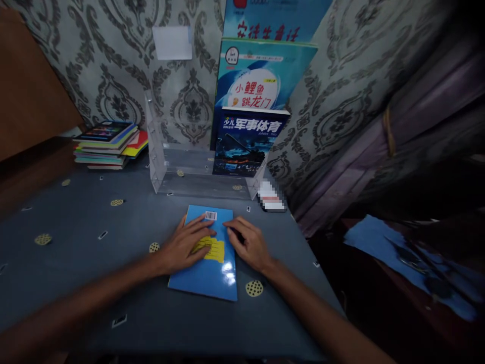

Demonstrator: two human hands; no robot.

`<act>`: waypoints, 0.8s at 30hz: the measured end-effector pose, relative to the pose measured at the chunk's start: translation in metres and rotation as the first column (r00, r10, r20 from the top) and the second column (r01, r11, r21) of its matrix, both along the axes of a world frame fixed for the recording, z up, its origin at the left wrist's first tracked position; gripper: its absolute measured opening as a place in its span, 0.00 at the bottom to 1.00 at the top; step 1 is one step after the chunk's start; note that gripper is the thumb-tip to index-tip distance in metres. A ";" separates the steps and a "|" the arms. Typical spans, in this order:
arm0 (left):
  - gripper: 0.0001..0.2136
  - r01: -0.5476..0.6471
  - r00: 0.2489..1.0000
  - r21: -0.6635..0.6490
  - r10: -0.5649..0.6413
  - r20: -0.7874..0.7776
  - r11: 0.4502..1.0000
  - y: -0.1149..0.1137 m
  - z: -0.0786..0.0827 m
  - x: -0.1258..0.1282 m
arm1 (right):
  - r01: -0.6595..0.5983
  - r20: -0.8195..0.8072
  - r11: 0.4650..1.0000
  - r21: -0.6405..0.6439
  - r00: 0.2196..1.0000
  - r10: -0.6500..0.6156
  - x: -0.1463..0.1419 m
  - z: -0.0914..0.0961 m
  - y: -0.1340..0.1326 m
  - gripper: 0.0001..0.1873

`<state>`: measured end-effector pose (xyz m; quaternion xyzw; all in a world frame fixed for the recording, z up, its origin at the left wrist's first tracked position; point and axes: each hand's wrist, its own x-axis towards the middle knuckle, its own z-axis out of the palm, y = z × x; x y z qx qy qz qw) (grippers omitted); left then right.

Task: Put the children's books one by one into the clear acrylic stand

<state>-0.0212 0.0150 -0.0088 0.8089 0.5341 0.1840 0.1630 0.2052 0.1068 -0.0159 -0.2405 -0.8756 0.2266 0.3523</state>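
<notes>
A blue book [215, 283] lies on the table, its back cover up, with a barcode near the top and a yellow text patch in the middle. My left hand [185, 242] rests on the cover, fingers spread flat and partly hiding the yellow patch. At the book's right edge is my right hand [252, 245], its fingers curled and thumb and fingertips drawn together on the edge. Beyond the book stands a clear acrylic rack [197, 189] holding several upright books, in front a dark blue one [246, 146] with a tank on it.
A stack of books [104, 146] sits at the back left of the patterned table [76, 268]. To the rack's right lies a phone-like object [272, 197], its face blurred out. A curtain [352, 156] hangs at the right, near a blue cloth [382, 253].
</notes>
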 end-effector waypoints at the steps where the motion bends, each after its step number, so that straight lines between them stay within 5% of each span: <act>1: 0.18 -0.027 1.000 0.024 0.027 0.008 0.999 0.002 -0.003 0.005 | 0.011 0.000 1.000 -0.003 1.000 -0.011 0.001 0.000 0.002 0.13; 12: 0.19 -0.127 0.992 0.096 0.129 -0.010 0.987 0.000 -0.008 0.024 | 0.064 -0.002 0.998 -0.015 0.998 -0.065 0.004 0.002 0.009 0.11; 24: 0.23 -0.271 0.945 0.175 0.297 -0.141 0.947 0.023 -0.017 0.000 | 0.012 0.117 0.995 0.095 0.993 -0.023 0.004 -0.006 0.010 0.14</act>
